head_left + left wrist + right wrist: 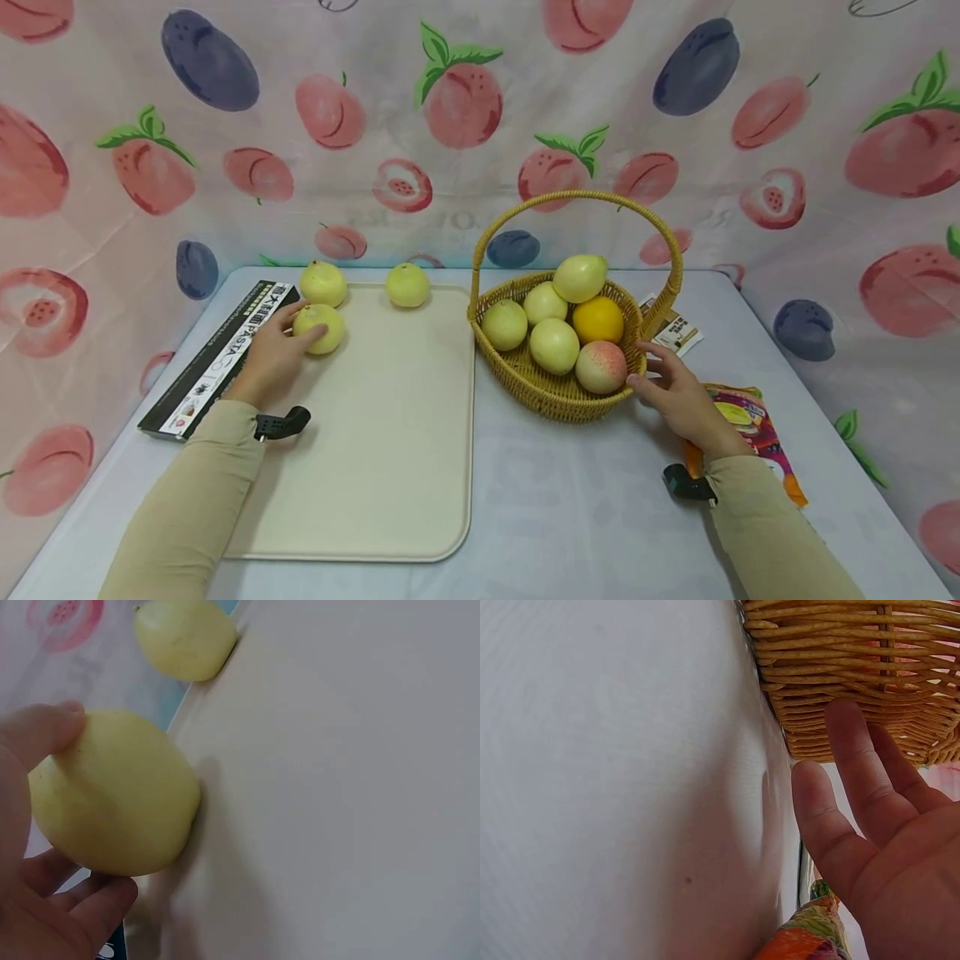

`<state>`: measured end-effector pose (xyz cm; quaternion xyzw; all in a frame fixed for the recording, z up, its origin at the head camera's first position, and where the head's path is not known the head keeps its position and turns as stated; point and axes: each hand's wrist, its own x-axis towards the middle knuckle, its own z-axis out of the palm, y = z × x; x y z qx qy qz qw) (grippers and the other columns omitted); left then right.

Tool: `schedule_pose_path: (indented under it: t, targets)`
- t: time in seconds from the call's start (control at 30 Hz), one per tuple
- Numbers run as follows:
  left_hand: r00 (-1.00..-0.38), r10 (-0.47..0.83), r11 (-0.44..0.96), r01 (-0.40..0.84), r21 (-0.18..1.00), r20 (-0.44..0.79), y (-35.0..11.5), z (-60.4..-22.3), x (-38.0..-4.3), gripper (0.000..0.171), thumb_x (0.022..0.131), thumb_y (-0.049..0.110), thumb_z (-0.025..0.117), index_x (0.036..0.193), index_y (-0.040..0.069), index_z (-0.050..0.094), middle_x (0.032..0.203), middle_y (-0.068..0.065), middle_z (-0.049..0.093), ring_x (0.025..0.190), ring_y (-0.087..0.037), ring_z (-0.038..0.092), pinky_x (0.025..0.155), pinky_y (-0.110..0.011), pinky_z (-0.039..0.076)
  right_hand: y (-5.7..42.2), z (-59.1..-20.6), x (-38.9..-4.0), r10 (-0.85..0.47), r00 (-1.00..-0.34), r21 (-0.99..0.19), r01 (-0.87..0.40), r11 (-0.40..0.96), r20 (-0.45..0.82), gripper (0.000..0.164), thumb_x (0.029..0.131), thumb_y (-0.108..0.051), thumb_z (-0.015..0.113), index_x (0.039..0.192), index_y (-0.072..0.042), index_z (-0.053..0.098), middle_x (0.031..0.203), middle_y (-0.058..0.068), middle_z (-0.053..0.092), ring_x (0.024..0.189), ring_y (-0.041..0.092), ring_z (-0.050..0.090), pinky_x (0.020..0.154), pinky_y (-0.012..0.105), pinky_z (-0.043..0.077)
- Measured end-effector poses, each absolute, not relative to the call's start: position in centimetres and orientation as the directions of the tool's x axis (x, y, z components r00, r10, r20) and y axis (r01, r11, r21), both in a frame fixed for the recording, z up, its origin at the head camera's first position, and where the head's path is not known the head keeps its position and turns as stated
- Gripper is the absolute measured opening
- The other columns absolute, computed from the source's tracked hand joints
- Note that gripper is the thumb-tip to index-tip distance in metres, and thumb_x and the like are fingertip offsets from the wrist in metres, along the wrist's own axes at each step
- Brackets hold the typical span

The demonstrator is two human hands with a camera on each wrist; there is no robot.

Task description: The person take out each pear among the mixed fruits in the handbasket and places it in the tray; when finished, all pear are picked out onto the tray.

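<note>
black-and-white box [217,360], lettered "pasta", with chinese characters

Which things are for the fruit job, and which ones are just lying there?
Probably part of the job:
yellow fruit in the left hand
two other yellow fruits
tray
wicker basket by the right hand

Probably just lying about:
pasta box
bright packet
small packet beside the basket

My left hand [272,350] grips a yellow-green fruit [321,329] over the left side of the beige tray [375,450], with a second fruit [324,282] just behind it and a third fruit [407,285] farther right. My right hand [686,404] touches the right side of the wicker basket [555,407], where four pale fruits [554,346], an orange [597,320] and a peach [602,368] sit. A pasta box [217,367] lies at the tray's left.
</note>
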<state>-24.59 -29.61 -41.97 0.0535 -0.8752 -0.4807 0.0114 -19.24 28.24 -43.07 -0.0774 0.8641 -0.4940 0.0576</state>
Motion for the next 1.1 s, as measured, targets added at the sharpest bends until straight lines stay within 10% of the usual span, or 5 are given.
schedule_pose_path:
  t: [0.17,0.57,1.1]
  targets:
    - [-0.992,-0.102,0.53,-0.118,0.84,-0.074,-30.0,-41.8,-25.1,0.086,0.095,0.054,0.062,0.16,0.011,0.025,0.155,-0.025,0.034,0.14,-0.041,0.032,0.114,-0.056,0.025,28.2,-43.1,-19.3,-0.191,-0.981,-0.862,-0.088,0.5,-0.01,0.064,0.104,-0.029,0.057,0.156,-0.007,0.026,0.145,0.036,0.038,0.116,0.049,0.055,0.083,0.027,0.052]
    - [-0.99,-0.124,0.532,-0.129,0.837,-0.075,-30.2,-41.9,-25.9,0.084,0.097,0.05,0.062,0.16,0.012,0.023,0.155,-0.028,0.031,0.141,-0.044,0.029,0.115,-0.058,0.021,28.2,-42.9,-19.2,-0.189,-0.981,-0.861,-0.058,0.506,-0.045,0.068,0.103,-0.033,0.057,0.158,-0.011,0.024,0.149,0.034,0.034,0.121,0.049,0.051,0.093,0.052,0.051]
    - [-0.987,-0.142,0.539,-0.144,0.83,-0.079,-30.7,-41.9,-26.8,0.084,0.097,0.052,0.06,0.161,0.013,0.02,0.154,-0.027,0.033,0.14,-0.043,0.031,0.114,-0.059,0.024,28.2,-42.9,-19.2,-0.192,-0.981,-0.855,-0.077,0.512,-0.026,0.065,0.104,-0.031,0.057,0.156,-0.008,0.026,0.146,0.035,0.037,0.116,0.048,0.055,0.085,0.03,0.052]
